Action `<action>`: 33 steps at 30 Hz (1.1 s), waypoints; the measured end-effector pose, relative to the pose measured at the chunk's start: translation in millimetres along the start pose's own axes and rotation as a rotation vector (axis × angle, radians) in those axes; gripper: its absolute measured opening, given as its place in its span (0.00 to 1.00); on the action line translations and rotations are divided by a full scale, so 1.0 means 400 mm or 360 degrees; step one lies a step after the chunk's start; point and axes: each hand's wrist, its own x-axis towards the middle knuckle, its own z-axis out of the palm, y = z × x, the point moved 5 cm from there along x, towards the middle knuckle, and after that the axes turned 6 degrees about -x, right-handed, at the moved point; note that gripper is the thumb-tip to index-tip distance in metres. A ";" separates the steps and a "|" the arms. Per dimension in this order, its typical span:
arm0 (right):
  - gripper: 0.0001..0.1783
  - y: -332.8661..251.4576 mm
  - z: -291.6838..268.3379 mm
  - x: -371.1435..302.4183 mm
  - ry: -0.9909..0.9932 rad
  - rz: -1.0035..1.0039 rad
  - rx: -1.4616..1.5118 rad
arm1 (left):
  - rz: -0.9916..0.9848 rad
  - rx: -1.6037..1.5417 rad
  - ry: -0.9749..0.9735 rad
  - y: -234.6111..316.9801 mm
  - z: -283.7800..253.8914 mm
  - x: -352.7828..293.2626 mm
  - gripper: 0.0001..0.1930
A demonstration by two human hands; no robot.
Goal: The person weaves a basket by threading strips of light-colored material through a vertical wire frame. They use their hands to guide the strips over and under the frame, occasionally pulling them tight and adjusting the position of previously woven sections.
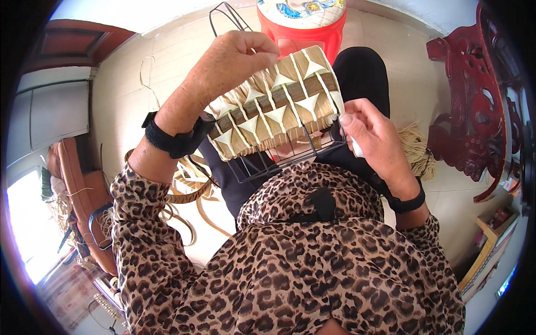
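Note:
A half-woven basket (pixel 296 92) lies tilted across my lap. Tan and brown strips cover its black wire frame (pixel 268 169), crossed by cream cords and pale triangular folds; bare wires show along its near edge. Over the far left edge, my left hand (pixel 231 62) is closed with thumb and fingertips together. Whatever it pinches is too small or hidden to make out. At the basket's right end, my right hand (pixel 371 134) is closed on the corner, its thumb lying against the edge. Something small and white (pixel 357 148) shows below its fingers.
Beyond the basket stands a red stool (pixel 301 34) with a patterned round top. Loose flat strips (pixel 192 184) lie on the floor at left, and a bundle of pale cords (pixel 417 151) at right. Carved dark red furniture (pixel 466 106) stands far right, a brown leather-like seat (pixel 78 190) at left.

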 end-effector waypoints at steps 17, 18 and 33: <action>0.17 0.016 -0.001 0.010 -0.0366 0.0013 0.0339 | 0.0481 0.0374 0.0207 0.091 0.022 -0.068 0.10; 0.17 0.013 -0.002 0.010 -0.0369 -0.0058 0.0258 | 0.0555 0.0490 0.0221 0.094 0.025 -0.076 0.10; 0.15 -0.020 0.013 -0.004 -0.0137 -0.0202 -0.0083 | 0.0535 0.1066 0.0399 0.169 0.057 -0.097 0.11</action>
